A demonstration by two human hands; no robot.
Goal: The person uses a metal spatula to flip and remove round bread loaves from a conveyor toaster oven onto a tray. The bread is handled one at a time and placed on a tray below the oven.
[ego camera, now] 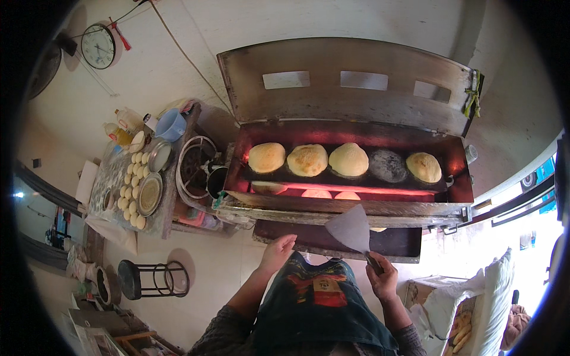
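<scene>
My right hand point(382, 273) grips the handle of a wide metal scraper point(352, 228), its blade raised before the oven's front edge. With fingers extended and nothing in it, my left hand point(279, 251) is over the near edge of a dark tray point(303, 233) below the oven. Inside the open metal oven point(458, 178), round flatbreads rest on a dark plate: a pale one point(266, 158), a browned one point(307, 160), a puffed one point(348, 159) and one at the right point(423, 167). A bare whitish round patch point(387, 165) lies between the last two. More breads point(316, 194) show in the red glow beneath.
The raised metal lid point(325, 102) stands behind the oven. At left, a floured table point(107, 178) holds several dough balls point(133, 193), metal dishes point(150, 194), a blue basin point(170, 125) and bottles. A black stool point(130, 279) is on the floor. At lower right, a cloth-lined box point(445, 307) holds breads.
</scene>
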